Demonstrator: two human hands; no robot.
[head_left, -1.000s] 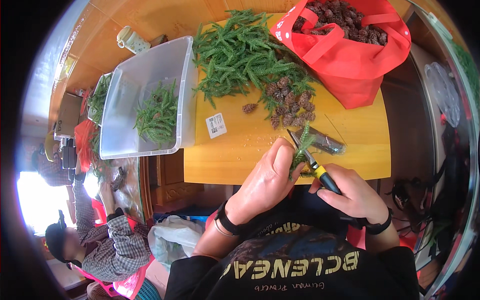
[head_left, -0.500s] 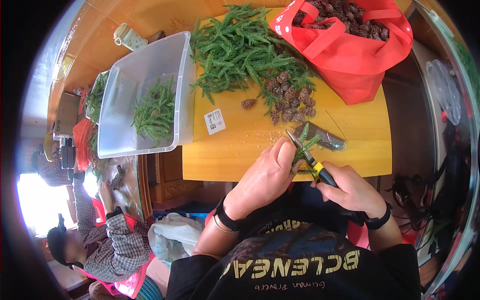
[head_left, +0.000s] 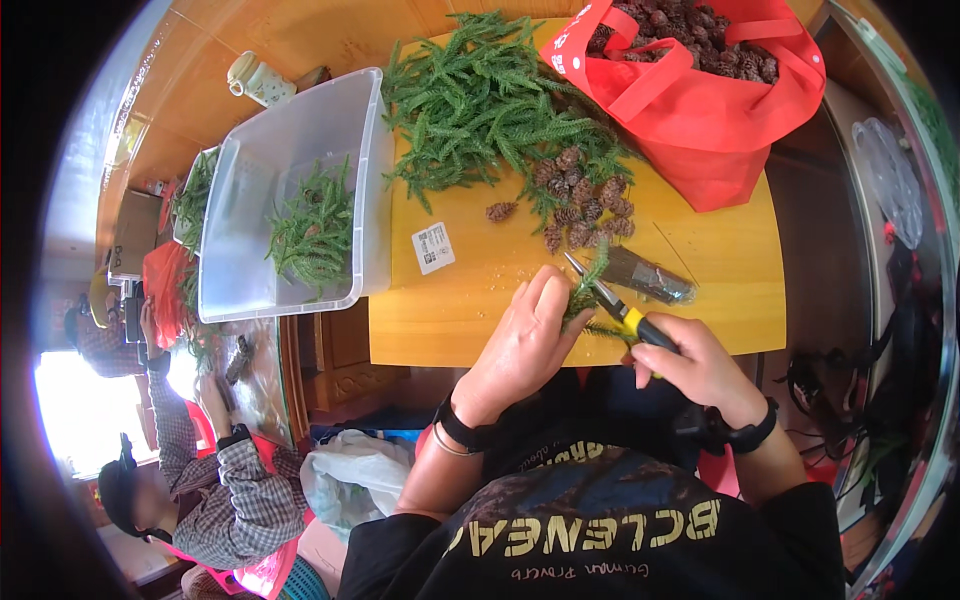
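Note:
My left hand (head_left: 525, 335) pinches a green artificial pine sprig (head_left: 583, 297) above the table's front edge. In my right hand (head_left: 690, 365) are pliers (head_left: 632, 318) with yellow and black handles, fingers wrapped round the grips. Their metal jaws point up and to the left, lying across the sprig beside my left fingertips. Whether the jaws bite on anything cannot be made out. Just beyond my hands lie a cluster of brown pine cones (head_left: 580, 205) and a clear packet with dark contents (head_left: 650, 275).
A heap of green sprigs (head_left: 480, 100) covers the far part of the yellow table (head_left: 470, 330). A red bag (head_left: 690, 140) of pine cones stands far right. At left is a clear plastic bin (head_left: 240, 240) holding sprigs; a co-worker (head_left: 225, 500) sits beyond it. A white label (head_left: 433, 248) lies mid-table.
My left hand has turned and shifted slightly left, tilting the sprig. The pliers stay in my right hand, now angled flatter. The co-worker's one arm has reached toward the red plastic.

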